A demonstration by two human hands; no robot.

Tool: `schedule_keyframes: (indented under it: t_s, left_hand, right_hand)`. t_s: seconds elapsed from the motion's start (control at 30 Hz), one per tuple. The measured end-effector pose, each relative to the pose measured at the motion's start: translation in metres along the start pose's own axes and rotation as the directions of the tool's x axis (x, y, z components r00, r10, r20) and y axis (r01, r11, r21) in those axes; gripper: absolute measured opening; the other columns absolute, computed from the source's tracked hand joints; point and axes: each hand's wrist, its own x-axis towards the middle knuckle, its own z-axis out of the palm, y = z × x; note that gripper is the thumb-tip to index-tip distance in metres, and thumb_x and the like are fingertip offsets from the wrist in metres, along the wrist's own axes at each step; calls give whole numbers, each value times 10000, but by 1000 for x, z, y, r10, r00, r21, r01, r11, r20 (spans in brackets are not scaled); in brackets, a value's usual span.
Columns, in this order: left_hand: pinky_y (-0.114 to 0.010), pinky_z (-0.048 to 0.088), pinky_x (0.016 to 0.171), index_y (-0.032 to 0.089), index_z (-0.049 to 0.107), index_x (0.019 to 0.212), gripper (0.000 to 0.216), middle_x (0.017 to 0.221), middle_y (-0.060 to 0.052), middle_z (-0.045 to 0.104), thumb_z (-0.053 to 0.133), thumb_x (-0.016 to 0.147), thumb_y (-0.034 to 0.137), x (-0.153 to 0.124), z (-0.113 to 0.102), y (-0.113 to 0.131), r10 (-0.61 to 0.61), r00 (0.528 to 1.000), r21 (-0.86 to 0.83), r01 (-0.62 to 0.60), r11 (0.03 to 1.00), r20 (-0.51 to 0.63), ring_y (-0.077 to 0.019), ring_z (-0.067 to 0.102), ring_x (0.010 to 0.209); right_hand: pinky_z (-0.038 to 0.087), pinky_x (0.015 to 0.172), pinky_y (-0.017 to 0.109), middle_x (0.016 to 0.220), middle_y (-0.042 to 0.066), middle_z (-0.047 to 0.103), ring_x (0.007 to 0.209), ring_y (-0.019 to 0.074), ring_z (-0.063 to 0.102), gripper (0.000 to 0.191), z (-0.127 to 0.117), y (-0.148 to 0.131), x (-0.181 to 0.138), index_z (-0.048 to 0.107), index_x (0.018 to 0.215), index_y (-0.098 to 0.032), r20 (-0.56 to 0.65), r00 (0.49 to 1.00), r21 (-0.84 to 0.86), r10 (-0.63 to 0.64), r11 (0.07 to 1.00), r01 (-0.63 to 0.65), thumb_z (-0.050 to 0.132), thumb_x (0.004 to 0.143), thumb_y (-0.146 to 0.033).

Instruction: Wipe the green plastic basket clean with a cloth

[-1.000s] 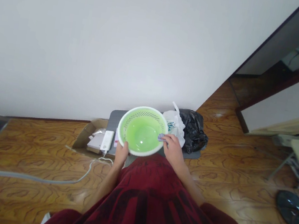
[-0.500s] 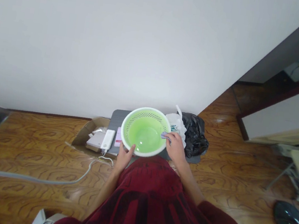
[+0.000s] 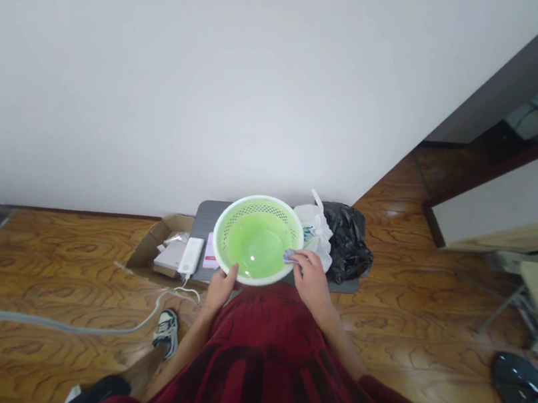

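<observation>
A round basin (image 3: 256, 245), pale green inside with a white rim and a lattice band round its upper wall, is in front of my body. My left hand (image 3: 220, 286) grips its rim at the near left, thumb over the edge and fingers hidden underneath. On the right side, my right hand (image 3: 309, 276) pinches a small purple-grey cloth (image 3: 290, 256) against the inner wall just below the rim. Part of the cloth is covered by the fingers.
Behind the basin is a grey board (image 3: 207, 214) bearing a white power bank (image 3: 190, 256), a phone (image 3: 211, 255), a white plastic bag (image 3: 314, 225) and a black bag (image 3: 345, 240). An open cardboard box (image 3: 145, 252) stands left. A cable (image 3: 78, 326) crosses the floor near a sneaker (image 3: 167, 331).
My right hand and the cloth have moved slightly down along the basin's right inner wall. A leg with a sneaker has come into view at the lower left.
</observation>
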Motion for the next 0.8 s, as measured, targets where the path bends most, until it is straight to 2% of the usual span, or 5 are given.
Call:
schedule_keyframes:
  t_s: [0.13,0.33,0.43,0.63,0.8]
  left_hand:
    - [-318,558,616,107,709,798,399,645,-125,728,602,873,484,4,-1,1,-29,1000,6,29,1000,11,-234,706,595]
    - [-332,561,615,102,713,784,427,655,-138,726,637,831,519,8,-1,-6,-10,1000,-50,10,999,3,-239,699,597]
    - [-325,552,597,94,722,785,461,657,-133,721,654,800,550,12,1,-14,12,999,-59,-14,998,-34,-233,688,594]
    - [-293,537,588,81,730,846,510,684,-103,720,673,763,581,15,9,-25,30,992,-176,-51,983,-121,-201,668,598]
    - [-273,544,607,73,736,897,496,776,-122,747,702,768,551,13,11,-22,6,996,-246,-28,969,-92,-191,687,638]
  right_hand:
    - [476,1007,429,1141,90,620,1093,242,557,283,2,8,15,707,1062,-215,-45,999,-11,-10,1000,10,474,932,-120]
    - [470,1013,437,1135,94,651,1087,254,564,284,9,23,50,720,1043,-192,-110,994,-41,-18,999,14,473,923,-117]
    - [475,1005,435,1128,100,656,1075,255,573,279,11,27,56,721,1042,-175,-123,992,-36,-10,999,6,474,923,-121]
    - [467,1029,428,1144,97,645,1103,242,575,272,6,19,29,713,1063,-185,-109,994,0,8,1000,-8,483,929,-129]
    - [472,1025,420,1146,83,642,1103,228,575,278,2,5,-1,706,1079,-210,-46,999,40,5,999,-3,480,937,-130]
